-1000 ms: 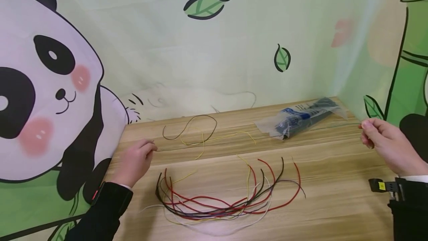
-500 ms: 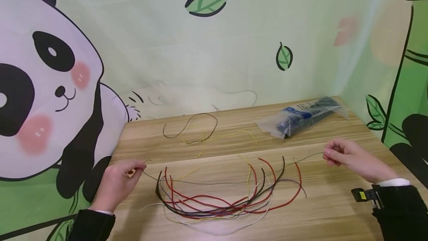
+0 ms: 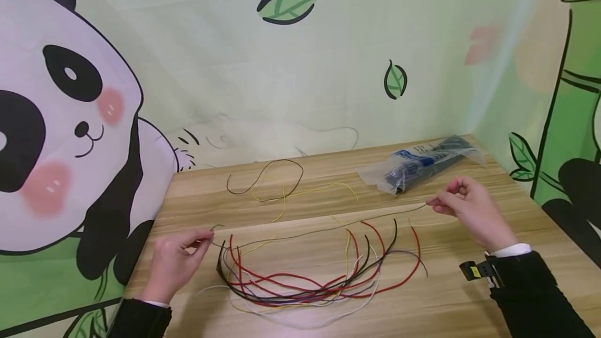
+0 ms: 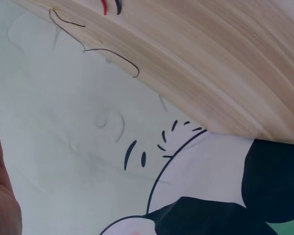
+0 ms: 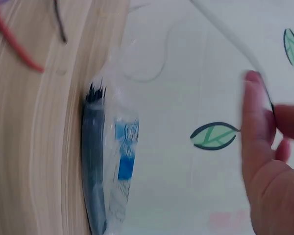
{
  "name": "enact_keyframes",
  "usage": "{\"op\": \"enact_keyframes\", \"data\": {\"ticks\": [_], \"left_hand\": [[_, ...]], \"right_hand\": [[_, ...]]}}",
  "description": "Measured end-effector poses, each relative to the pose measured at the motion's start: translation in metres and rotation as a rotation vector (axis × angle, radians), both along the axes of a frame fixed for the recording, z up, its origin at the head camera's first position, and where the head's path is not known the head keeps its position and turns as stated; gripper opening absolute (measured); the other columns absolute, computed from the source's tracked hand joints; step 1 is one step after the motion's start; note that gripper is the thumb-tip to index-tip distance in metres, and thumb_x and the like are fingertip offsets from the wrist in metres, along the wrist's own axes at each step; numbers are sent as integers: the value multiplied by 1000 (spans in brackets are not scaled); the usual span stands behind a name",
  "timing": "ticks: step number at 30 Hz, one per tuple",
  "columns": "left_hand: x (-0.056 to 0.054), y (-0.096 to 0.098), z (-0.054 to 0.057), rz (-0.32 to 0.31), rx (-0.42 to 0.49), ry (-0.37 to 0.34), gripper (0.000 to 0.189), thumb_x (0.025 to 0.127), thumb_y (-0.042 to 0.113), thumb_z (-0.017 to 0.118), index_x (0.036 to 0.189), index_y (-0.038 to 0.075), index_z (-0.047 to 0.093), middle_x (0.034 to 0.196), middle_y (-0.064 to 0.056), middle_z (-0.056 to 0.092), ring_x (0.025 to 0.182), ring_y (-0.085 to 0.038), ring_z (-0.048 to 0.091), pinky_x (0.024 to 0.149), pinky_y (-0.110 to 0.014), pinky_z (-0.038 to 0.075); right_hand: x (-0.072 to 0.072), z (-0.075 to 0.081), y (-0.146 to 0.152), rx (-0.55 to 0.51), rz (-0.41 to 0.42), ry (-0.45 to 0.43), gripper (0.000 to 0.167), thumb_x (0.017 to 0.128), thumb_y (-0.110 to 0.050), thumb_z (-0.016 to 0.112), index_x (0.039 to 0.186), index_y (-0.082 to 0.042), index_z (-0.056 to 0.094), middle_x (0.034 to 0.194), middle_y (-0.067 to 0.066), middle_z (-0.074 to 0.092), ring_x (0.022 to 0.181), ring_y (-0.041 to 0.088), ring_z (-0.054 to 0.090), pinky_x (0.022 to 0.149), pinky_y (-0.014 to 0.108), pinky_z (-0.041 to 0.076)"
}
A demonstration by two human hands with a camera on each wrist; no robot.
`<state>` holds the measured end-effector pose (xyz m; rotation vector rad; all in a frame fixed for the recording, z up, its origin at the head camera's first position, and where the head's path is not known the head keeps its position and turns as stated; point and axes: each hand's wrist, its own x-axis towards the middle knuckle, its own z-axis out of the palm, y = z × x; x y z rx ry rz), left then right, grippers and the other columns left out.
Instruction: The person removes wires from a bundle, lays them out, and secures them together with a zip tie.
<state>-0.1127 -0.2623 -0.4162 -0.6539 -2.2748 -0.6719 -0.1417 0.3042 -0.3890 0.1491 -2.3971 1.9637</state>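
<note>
A thin dark grey-green wire (image 3: 300,233) stretches between my two hands, sagging slightly above the table. My left hand (image 3: 176,262) pinches it near one end, and a short curved tail sticks out past the fingertips. At the other end, my right hand (image 3: 467,213) pinches the wire between thumb and fingers; the right wrist view shows this pinch too. Below the wire lies a bundle of red, black, yellow, white and purple wires (image 3: 300,296), curving upward at both sides. Only an edge of the left hand (image 4: 2,186) enters the left wrist view.
On the wooden table (image 3: 516,296), a loose black wire (image 3: 300,168) and yellow wires (image 3: 324,188) lie toward the back. A clear plastic bag of dark zip ties (image 3: 418,166) sits at the back right. A printed panda cloth (image 3: 211,40) hangs behind the table.
Both hands have brought the wire from the back of the table toward the bundle. My right hand has moved left and slightly up lately; the wire's sag has lessened since half a second ago.
</note>
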Motion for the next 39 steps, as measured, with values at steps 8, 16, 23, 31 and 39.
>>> {"op": "enact_keyframes", "data": {"ticks": [8,16,23,31,39], "left_hand": [[10,4,-1,-60,-2,-102,34,64,-13,80,82,15,74,80,5,72,69,-3,65,59,-16,50],[8,-1,-21,-12,-65,-356,22,74,-2,78,83,18,74,82,11,71,73,-2,64,60,-25,52],[-9,-13,-53,174,-212,-494,17,79,0,73,87,15,74,86,5,71,79,-14,66,71,-38,51],[-15,-13,-73,174,-309,-435,20,79,-4,71,92,12,74,95,-3,71,87,-23,68,77,-43,52],[-11,-6,-72,97,-364,-342,42,75,-14,66,104,15,74,124,-18,60,109,-39,58,91,-52,46]], "right_hand": [[-5,1,-7,-119,-142,38,16,101,-14,47,114,-7,39,91,7,55,77,9,57,68,19,50],[-20,-17,-21,235,81,-180,32,103,-12,39,123,12,35,92,14,50,73,14,52,63,26,47],[-43,-47,-34,584,11,-75,17,94,-4,47,104,9,51,86,16,59,71,22,57,62,34,46],[-53,-59,-48,782,-6,-11,19,94,-5,47,104,9,57,100,26,62,93,40,59,82,51,45],[-53,-73,-56,828,95,39,16,90,-5,58,101,5,63,93,17,64,86,31,60,79,47,48]]}}
